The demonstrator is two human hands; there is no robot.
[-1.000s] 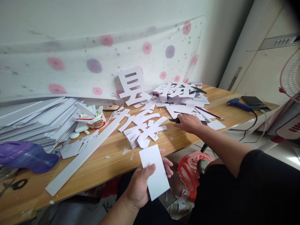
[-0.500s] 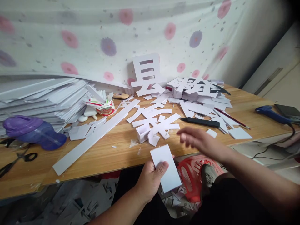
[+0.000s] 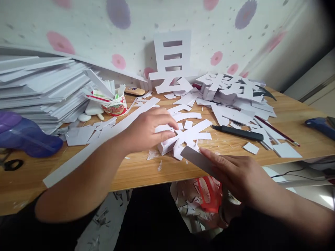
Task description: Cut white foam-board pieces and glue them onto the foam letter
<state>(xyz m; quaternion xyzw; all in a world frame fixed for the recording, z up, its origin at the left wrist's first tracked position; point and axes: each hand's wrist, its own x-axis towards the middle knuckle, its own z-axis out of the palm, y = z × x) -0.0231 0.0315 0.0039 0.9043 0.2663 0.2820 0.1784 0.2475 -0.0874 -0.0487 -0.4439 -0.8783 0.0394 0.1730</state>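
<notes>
My left hand (image 3: 154,127) reaches over the table, its thumb and fingertips at the left part of a white cut-out character (image 3: 192,132) with raised side walls. The fingertips look closed on its edge. In my right hand (image 3: 230,167) is a white rectangular board (image 3: 197,159), tilted, with one end near the front of the character. A black cutter (image 3: 237,132) lies just right of the character. Behind, a tall white cut-out character (image 3: 172,52) leans on the patterned curtain.
Stacked white boards (image 3: 39,83) stand at the left, beside a paper cup of strips (image 3: 115,106) and a purple bottle (image 3: 28,134). More cut-outs (image 3: 232,85), a dark red pencil (image 3: 277,130) and a blue tool (image 3: 320,127) are at the right. A long white strip (image 3: 104,139) lies slantwise.
The board has passed from my left hand to my right hand. My left hand has moved up to the character on the table. The view has shifted closer to the table.
</notes>
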